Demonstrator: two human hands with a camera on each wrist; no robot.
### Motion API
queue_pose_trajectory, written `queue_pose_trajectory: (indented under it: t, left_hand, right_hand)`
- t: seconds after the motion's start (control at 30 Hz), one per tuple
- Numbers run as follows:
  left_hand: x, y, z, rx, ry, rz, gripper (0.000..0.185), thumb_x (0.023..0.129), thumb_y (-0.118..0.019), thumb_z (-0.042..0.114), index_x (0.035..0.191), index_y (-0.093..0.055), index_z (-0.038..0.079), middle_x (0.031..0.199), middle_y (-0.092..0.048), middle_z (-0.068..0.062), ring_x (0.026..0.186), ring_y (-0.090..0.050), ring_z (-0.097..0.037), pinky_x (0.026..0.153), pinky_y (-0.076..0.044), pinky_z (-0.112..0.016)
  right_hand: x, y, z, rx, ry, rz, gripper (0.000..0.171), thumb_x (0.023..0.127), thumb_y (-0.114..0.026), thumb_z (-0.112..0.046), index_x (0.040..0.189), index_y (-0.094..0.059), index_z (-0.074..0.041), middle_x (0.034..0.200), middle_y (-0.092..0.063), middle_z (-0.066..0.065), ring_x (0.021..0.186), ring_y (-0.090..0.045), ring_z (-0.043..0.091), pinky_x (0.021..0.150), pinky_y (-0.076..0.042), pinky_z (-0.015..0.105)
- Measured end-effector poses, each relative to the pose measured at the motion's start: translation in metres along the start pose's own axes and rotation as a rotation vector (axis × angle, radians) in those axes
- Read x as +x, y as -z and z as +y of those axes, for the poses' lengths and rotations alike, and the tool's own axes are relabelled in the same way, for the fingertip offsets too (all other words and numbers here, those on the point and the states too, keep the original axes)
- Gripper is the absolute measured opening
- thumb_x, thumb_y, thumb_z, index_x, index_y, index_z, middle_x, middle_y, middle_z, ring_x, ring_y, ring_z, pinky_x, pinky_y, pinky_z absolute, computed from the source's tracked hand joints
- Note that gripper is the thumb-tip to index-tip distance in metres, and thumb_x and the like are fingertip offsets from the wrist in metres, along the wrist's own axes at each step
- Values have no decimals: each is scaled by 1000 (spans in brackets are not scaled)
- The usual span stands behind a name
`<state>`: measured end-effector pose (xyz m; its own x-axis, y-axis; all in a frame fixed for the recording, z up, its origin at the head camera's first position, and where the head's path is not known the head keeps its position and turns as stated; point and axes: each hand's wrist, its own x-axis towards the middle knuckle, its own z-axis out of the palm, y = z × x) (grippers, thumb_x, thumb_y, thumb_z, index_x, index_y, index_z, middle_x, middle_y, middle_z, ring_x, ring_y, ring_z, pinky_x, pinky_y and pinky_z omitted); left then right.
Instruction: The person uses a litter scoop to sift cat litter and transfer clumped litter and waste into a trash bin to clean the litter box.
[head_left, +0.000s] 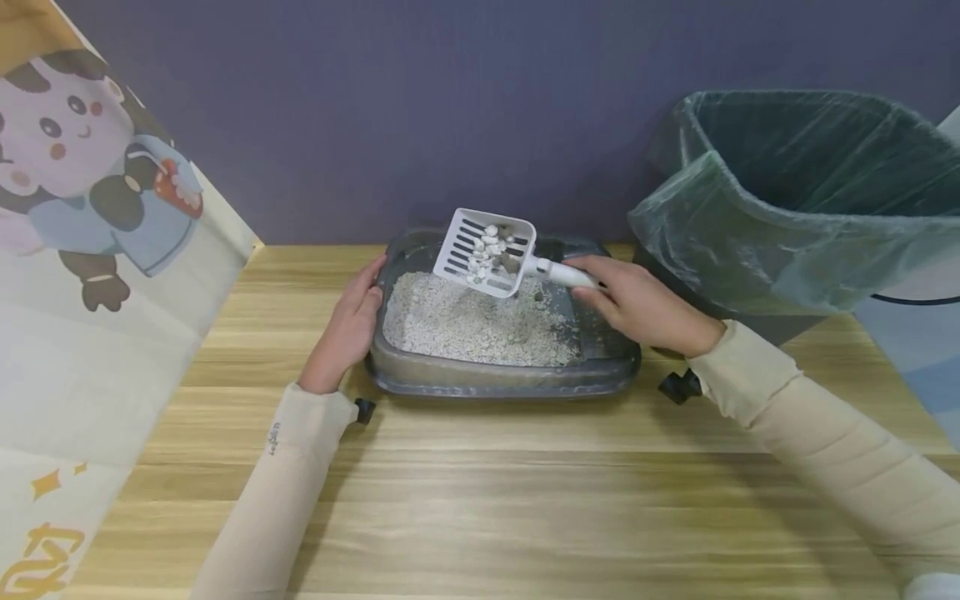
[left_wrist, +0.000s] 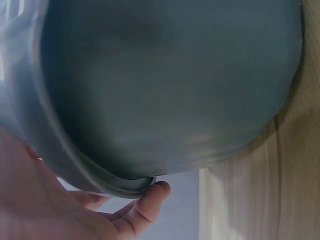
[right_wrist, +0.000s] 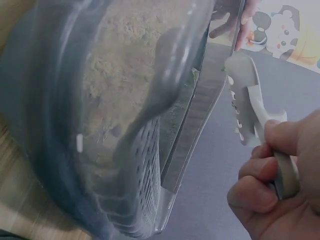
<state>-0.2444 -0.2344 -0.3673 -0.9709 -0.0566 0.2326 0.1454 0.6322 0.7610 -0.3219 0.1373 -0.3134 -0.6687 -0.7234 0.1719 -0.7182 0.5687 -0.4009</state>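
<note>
The white slotted scoop (head_left: 486,252), loaded with pale clumps (head_left: 486,247), hangs above the far half of the grey litter tray (head_left: 495,379), its handle gripped by the right hand (head_left: 645,305). The tray sits at the bench's (head_left: 480,500) far edge, the left hand (head_left: 348,325) resting open-fingered against its left rim. A lined bin (head_left: 795,200) stands at the far right corner.

- The left hand (head_left: 347,329) lies flat, palm inward, with fingers (left_wrist: 145,205) straight and only lightly bent at the tips.
- Its forearm, in a beige sleeve, runs back toward the near edge of the table.
- The right hand (head_left: 643,307) is raised a little, its fingers (right_wrist: 255,192) curled tight around a slim handle and the thumb laid along the top.
- The right forearm, also sleeved in beige, slants off toward the table's near right corner.
</note>
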Motion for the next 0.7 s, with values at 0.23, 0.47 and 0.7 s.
queue_pose_trajectory:
  t: [0.23,0.47,0.7]
  left_hand:
    - [-1,0,0,-11,1,-2,50,101,-29,20,150,-26,14,152,-24,-15,137,-21,-33,109,-16,-56]
    - [0,0,2,-10,3,-10,50,101,-29,20,151,-25,17,152,-24,-16,137,-22,-34,109,-16,-56]
    - [-3,2,2,-14,14,-15,50,101,-28,20,151,-23,18,152,-23,-16,137,-21,-35,109,-16,-57]
  right_hand:
    - [-2,2,2,-2,6,31,44,98,-51,-23,139,-42,-9,85,-53,1,52,-40,15,47,-36,31]
    - [-9,11,-7,-20,1,102,36,98,-51,-22,130,-47,-5,90,-52,2,63,-42,16,53,-37,33]
    - [-19,48,-31,-131,104,267,32,96,-56,-13,124,-52,2,90,-51,6,66,-41,16,56,-34,32]
